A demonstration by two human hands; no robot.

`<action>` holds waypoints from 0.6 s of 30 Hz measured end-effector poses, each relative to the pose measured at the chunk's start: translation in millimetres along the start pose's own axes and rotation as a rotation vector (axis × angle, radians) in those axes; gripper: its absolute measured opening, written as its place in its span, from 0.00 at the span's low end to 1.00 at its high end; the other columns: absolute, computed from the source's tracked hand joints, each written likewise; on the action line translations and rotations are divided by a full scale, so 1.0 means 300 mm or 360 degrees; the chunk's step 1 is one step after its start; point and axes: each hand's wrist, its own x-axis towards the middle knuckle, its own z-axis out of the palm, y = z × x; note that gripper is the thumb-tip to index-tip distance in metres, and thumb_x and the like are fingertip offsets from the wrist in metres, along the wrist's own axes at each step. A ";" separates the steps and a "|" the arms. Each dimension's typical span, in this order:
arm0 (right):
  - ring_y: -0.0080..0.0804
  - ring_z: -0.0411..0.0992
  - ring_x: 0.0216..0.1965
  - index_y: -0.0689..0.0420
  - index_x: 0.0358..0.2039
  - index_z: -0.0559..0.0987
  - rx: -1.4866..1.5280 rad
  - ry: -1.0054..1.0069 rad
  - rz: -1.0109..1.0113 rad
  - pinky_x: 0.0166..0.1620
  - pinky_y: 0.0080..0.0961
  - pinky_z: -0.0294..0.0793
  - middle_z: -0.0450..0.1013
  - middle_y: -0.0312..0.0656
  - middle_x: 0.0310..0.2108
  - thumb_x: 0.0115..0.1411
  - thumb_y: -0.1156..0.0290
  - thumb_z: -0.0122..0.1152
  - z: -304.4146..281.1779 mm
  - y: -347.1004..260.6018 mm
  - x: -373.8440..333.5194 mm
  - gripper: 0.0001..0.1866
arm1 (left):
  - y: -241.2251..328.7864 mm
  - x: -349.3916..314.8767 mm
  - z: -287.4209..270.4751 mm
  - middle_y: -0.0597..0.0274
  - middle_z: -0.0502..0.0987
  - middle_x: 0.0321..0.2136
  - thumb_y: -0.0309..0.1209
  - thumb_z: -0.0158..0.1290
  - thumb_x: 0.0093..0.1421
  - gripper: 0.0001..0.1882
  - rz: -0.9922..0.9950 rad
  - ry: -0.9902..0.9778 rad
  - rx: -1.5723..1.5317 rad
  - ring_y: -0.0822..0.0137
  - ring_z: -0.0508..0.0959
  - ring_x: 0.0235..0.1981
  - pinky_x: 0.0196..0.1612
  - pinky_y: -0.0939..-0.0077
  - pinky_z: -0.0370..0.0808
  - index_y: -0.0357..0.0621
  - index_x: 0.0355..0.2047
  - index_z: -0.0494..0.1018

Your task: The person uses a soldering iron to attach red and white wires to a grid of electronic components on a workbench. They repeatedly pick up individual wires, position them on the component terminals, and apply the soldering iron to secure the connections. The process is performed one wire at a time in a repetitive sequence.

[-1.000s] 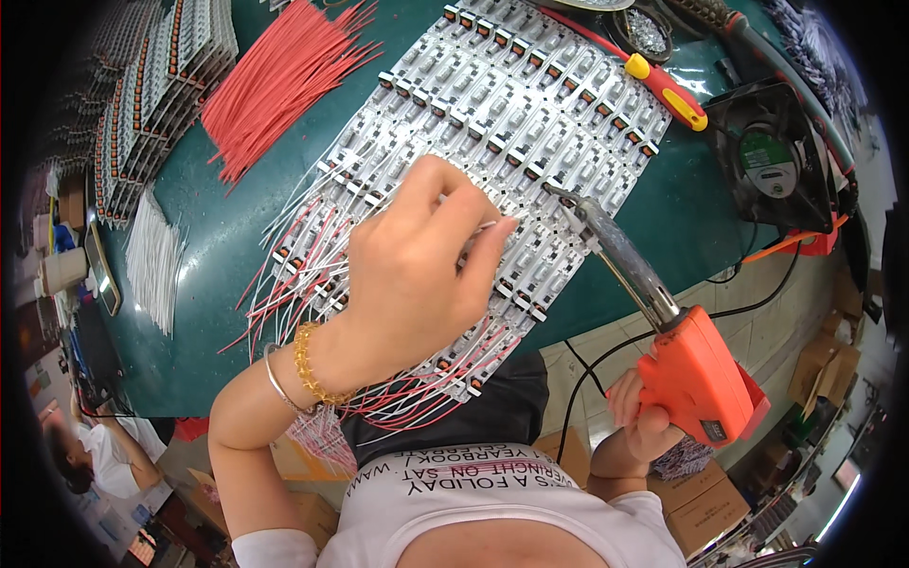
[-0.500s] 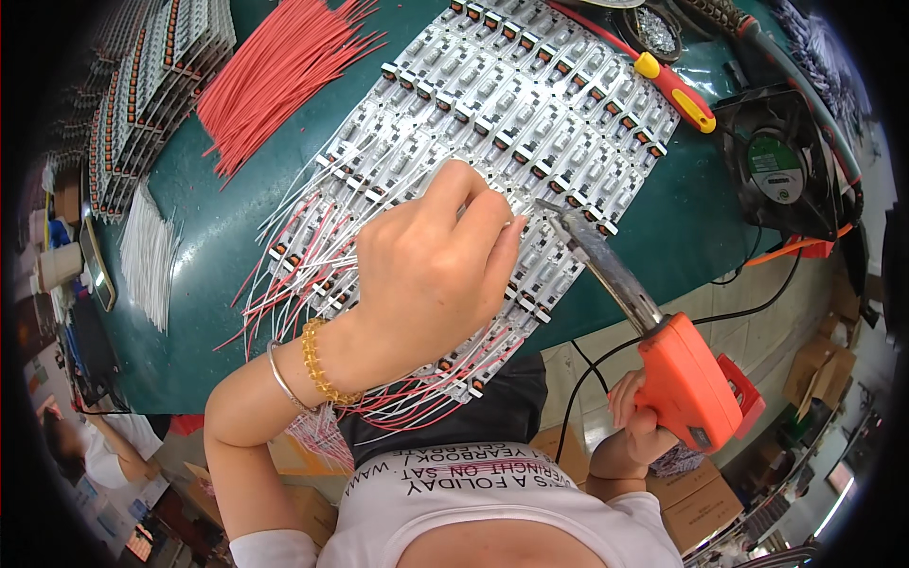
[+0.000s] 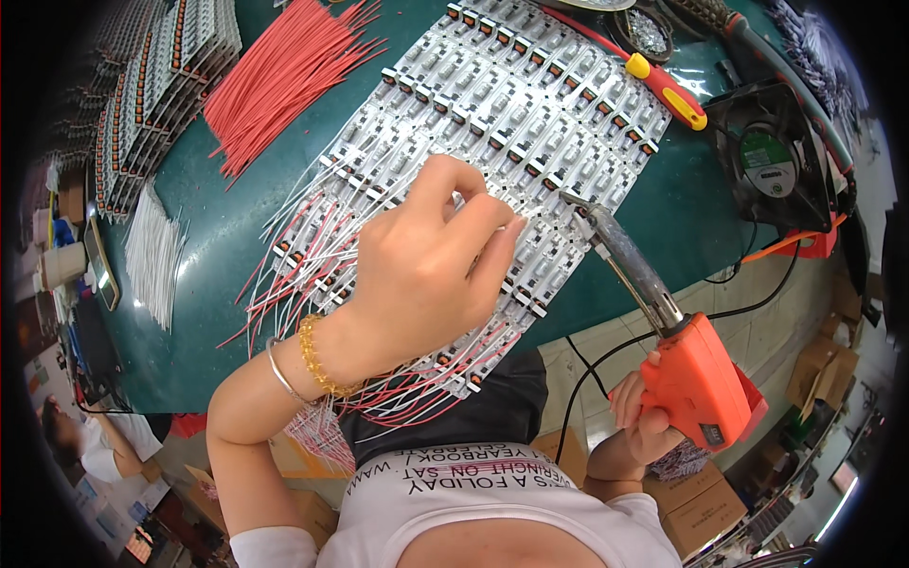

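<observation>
My left hand [image 3: 431,260] is over the middle of a panel of small circuit boards [image 3: 530,99], its thumb and forefinger pinched close to the boards. What the fingertips hold is too small to make out. Thin white and red wires [image 3: 298,270] fan out from the boards beneath and left of this hand. In my right hand [image 3: 639,417] is an orange soldering gun [image 3: 696,383], gripped by its handle at the lower right. Its long metal barrel slants up and left. The tip is over the boards, a little right of my left fingertips.
Bundles of red wires [image 3: 284,80] and white wires [image 3: 154,260] lie left on the green table [image 3: 237,218], near stacked boards [image 3: 175,95]. A red-and-yellow screwdriver [image 3: 677,99] touches the panel's far right. A black fan [image 3: 772,156] stands beyond. A person [image 3: 109,445] sits far left.
The soldering gun has shifted slightly to the right, its tip moving away from my left fingertips. My left hand stays pinched in nearly the same place. The panel has slid a little left.
</observation>
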 end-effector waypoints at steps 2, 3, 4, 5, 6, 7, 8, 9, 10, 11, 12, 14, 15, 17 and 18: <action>0.19 0.61 0.10 0.74 0.55 0.62 0.0115 0.0014 0.0054 0.18 0.18 0.66 0.62 0.30 0.11 0.62 0.46 0.55 -0.008 0.001 -0.009 0.40 | 0.009 -0.003 -0.002 0.62 0.71 0.28 0.21 0.62 0.49 0.06 -0.0012 -0.0020 -0.0068 0.71 0.71 0.17 0.18 0.77 0.67 0.40 0.25 0.75; 0.19 0.61 0.10 0.74 0.55 0.62 0.0148 0.0016 0.0070 0.18 0.18 0.66 0.62 0.30 0.11 0.61 0.46 0.55 -0.011 0.002 -0.016 0.40 | 0.015 -0.009 0.002 0.62 0.71 0.28 0.21 0.62 0.49 0.06 -0.0022 -0.0048 -0.0077 0.71 0.71 0.17 0.18 0.77 0.66 0.40 0.25 0.74; 0.19 0.61 0.10 0.74 0.54 0.62 0.0142 0.0004 0.0066 0.18 0.18 0.66 0.62 0.30 0.11 0.61 0.46 0.56 -0.020 0.007 -0.022 0.40 | 0.019 -0.012 0.007 0.62 0.71 0.28 0.21 0.62 0.49 0.06 -0.0033 -0.0076 -0.0086 0.71 0.70 0.16 0.17 0.77 0.65 0.40 0.25 0.74; 0.19 0.61 0.10 0.74 0.54 0.62 0.0136 -0.0009 0.0061 0.18 0.18 0.66 0.62 0.30 0.11 0.61 0.46 0.56 -0.031 0.014 -0.029 0.40 | 0.022 -0.011 0.014 0.62 0.71 0.28 0.22 0.61 0.49 0.06 -0.0005 -0.0073 -0.0026 0.70 0.70 0.15 0.16 0.76 0.65 0.40 0.24 0.73; 0.19 0.61 0.10 0.73 0.54 0.63 0.0131 -0.0021 0.0058 0.18 0.18 0.66 0.62 0.30 0.11 0.61 0.46 0.56 -0.038 0.017 -0.030 0.39 | 0.026 -0.007 0.022 0.62 0.70 0.29 0.23 0.60 0.50 0.07 0.0023 -0.0071 0.0034 0.69 0.70 0.13 0.15 0.75 0.65 0.40 0.23 0.71; 0.19 0.61 0.10 0.73 0.53 0.63 0.0127 -0.0033 0.0053 0.18 0.18 0.66 0.62 0.30 0.11 0.61 0.46 0.56 -0.043 0.018 -0.030 0.39 | 0.028 -0.005 0.027 0.61 0.70 0.29 0.24 0.58 0.50 0.07 0.0051 -0.0068 0.0095 0.67 0.70 0.12 0.14 0.74 0.65 0.40 0.22 0.70; 0.19 0.61 0.10 0.73 0.53 0.63 0.0094 -0.0062 0.0060 0.18 0.18 0.66 0.62 0.30 0.11 0.61 0.46 0.57 -0.045 0.014 -0.031 0.38 | 0.027 -0.006 0.028 0.62 0.70 0.28 0.24 0.60 0.49 0.07 0.0045 -0.0063 0.0095 0.69 0.69 0.12 0.14 0.75 0.64 0.40 0.22 0.71; 0.19 0.61 0.10 0.72 0.52 0.63 0.0063 -0.0087 0.0064 0.17 0.18 0.65 0.62 0.30 0.11 0.61 0.46 0.57 -0.036 0.003 -0.022 0.38 | 0.026 -0.007 0.032 0.63 0.70 0.28 0.23 0.61 0.49 0.07 0.0044 -0.0058 0.0098 0.71 0.68 0.12 0.14 0.76 0.63 0.40 0.23 0.71; 0.19 0.61 0.09 0.72 0.52 0.64 0.0004 -0.0128 0.0078 0.17 0.18 0.65 0.62 0.30 0.11 0.61 0.47 0.57 -0.013 -0.029 -0.001 0.37 | 0.026 -0.008 0.035 0.64 0.71 0.27 0.22 0.62 0.48 0.07 0.0043 -0.0053 0.0100 0.74 0.67 0.13 0.14 0.78 0.62 0.41 0.23 0.72; 0.19 0.61 0.09 0.71 0.51 0.64 -0.0013 -0.0153 0.0081 0.17 0.18 0.65 0.62 0.30 0.11 0.61 0.47 0.57 -0.013 -0.030 0.002 0.37 | 0.026 -0.008 0.037 0.64 0.71 0.27 0.22 0.62 0.48 0.07 0.0049 -0.0054 0.0100 0.73 0.67 0.13 0.14 0.78 0.62 0.41 0.23 0.72; 0.19 0.61 0.09 0.71 0.51 0.64 -0.0035 -0.0184 0.0087 0.17 0.18 0.65 0.62 0.30 0.11 0.61 0.47 0.57 -0.010 -0.036 0.008 0.36 | 0.024 -0.008 0.037 0.64 0.70 0.27 0.22 0.62 0.48 0.07 0.0050 -0.0050 0.0099 0.73 0.67 0.13 0.14 0.78 0.62 0.41 0.23 0.72; 0.18 0.61 0.09 0.71 0.50 0.65 0.0007 -0.0213 0.0076 0.17 0.18 0.65 0.61 0.30 0.10 0.61 0.48 0.58 -0.046 -0.002 -0.011 0.36 | 0.021 -0.008 0.034 0.64 0.70 0.27 0.22 0.62 0.48 0.07 0.0046 -0.0045 0.0097 0.73 0.67 0.13 0.14 0.78 0.62 0.41 0.23 0.72; 0.19 0.62 0.14 0.70 0.53 0.64 -0.0095 -0.0186 0.0128 0.24 0.19 0.65 0.63 0.29 0.14 0.59 0.45 0.59 -0.046 -0.005 -0.024 0.39 | 0.021 -0.008 0.034 0.64 0.70 0.27 0.22 0.62 0.48 0.08 0.0045 -0.0045 0.0098 0.73 0.67 0.13 0.14 0.78 0.62 0.41 0.23 0.72; 0.20 0.64 0.19 0.69 0.56 0.63 -0.0208 -0.0157 0.0178 0.30 0.20 0.66 0.64 0.29 0.18 0.57 0.43 0.60 -0.046 -0.012 -0.040 0.43 | 0.020 -0.009 0.033 0.64 0.70 0.27 0.22 0.62 0.48 0.08 0.0046 -0.0045 0.0096 0.73 0.67 0.13 0.14 0.78 0.62 0.41 0.23 0.72; 0.20 0.64 0.19 0.69 0.56 0.62 -0.0220 -0.0147 0.0171 0.31 0.20 0.66 0.64 0.29 0.18 0.57 0.43 0.60 -0.036 -0.020 -0.035 0.43 | 0.019 -0.008 0.035 0.64 0.70 0.27 0.22 0.62 0.48 0.07 0.0057 -0.0044 0.0092 0.73 0.67 0.13 0.14 0.77 0.62 0.41 0.23 0.72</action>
